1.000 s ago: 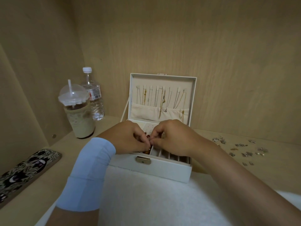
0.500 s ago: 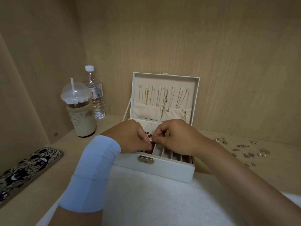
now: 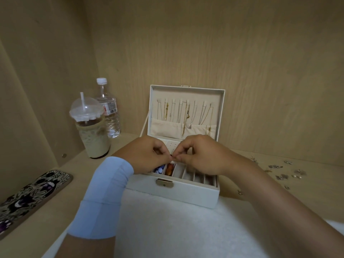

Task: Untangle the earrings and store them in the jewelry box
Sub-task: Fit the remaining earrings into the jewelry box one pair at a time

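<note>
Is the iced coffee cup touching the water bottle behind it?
Cannot tell. In the head view the iced coffee cup overlaps the water bottle, hiding any gap between them.

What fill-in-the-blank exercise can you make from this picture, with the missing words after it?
The jewelry box is not shut but ____.
The left hand and the right hand pinch one tiny piece above the ____.
Loose earrings lie on the shelf to the ____ of the box.
A ____ sticks up from the iced drink cup.
Missing words: open; box; right; straw.
</note>
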Tool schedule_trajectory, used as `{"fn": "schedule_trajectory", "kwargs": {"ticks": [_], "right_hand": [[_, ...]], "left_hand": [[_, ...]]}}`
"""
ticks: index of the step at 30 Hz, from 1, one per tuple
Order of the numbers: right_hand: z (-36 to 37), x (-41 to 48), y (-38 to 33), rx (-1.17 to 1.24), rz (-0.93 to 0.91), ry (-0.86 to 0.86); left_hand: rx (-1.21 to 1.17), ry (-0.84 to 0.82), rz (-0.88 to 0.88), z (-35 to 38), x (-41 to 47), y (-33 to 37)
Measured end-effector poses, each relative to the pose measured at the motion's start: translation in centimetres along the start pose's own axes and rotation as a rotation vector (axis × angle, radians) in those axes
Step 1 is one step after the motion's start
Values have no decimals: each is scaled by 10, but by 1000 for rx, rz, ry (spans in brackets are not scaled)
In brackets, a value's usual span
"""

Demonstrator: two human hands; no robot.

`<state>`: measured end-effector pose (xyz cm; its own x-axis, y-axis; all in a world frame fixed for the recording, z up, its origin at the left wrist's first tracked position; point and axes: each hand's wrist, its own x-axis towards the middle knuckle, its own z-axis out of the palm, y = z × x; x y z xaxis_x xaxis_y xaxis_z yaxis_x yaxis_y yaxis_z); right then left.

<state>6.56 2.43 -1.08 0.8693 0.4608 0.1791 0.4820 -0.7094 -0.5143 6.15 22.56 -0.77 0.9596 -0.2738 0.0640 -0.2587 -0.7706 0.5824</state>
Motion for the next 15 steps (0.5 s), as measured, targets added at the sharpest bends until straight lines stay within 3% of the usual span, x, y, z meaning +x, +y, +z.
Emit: {"fn": "schedule_trajectory", "kwargs": {"ticks": [7,10,15], "right_hand": [[-69,-18,48,17,150,240],[-81,-29,83,-116,315,179],[-59,-33,121,-223,464,70]], "left_hand": [[-10,136,182,13,25,53],[24,80,270,37,49,88],[293,-67,208,75,84,117]]}}
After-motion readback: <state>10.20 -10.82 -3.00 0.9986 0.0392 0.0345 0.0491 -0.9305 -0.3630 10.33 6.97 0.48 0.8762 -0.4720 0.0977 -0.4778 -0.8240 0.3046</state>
